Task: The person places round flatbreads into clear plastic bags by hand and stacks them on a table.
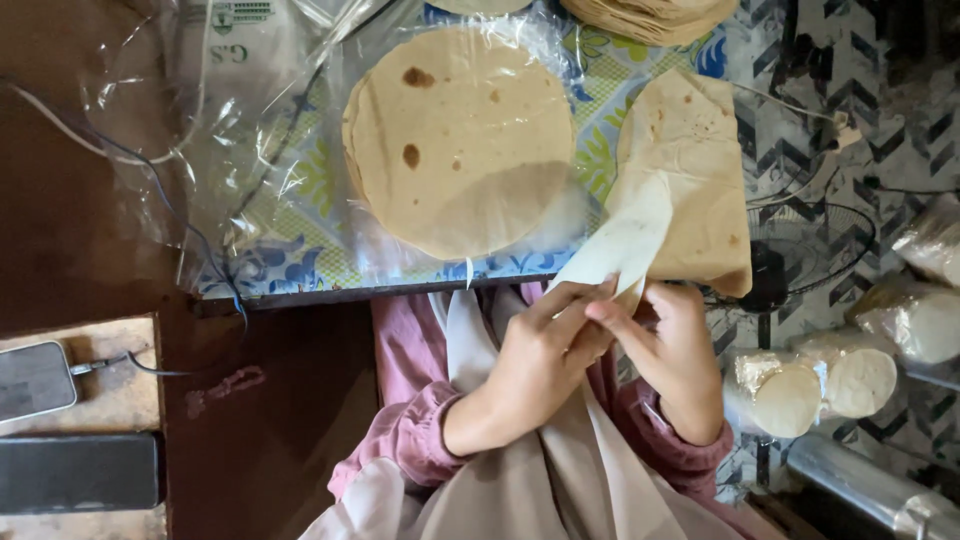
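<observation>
My left hand (pixel 540 350) and my right hand (pixel 665 345) meet just below the table edge, both pinching the lower end of a clear plastic bag (pixel 625 240). The bag rises toward a folded stack of flatbreads (pixel 690 170) lying at the table's right edge. A round stack of flatbreads (pixel 460 135) with brown spots lies in the middle of the table on clear plastic wrap (pixel 270 170). Pink sleeves cover both my wrists.
The table (pixel 300 262) has a blue and green patterned cover. More flatbreads (pixel 650 15) lie at the far edge. Wrapped flatbread rolls (pixel 820 385) lie on the floor at right. A phone (pixel 35 380) with a cable and a dark slab (pixel 80 472) lie at left.
</observation>
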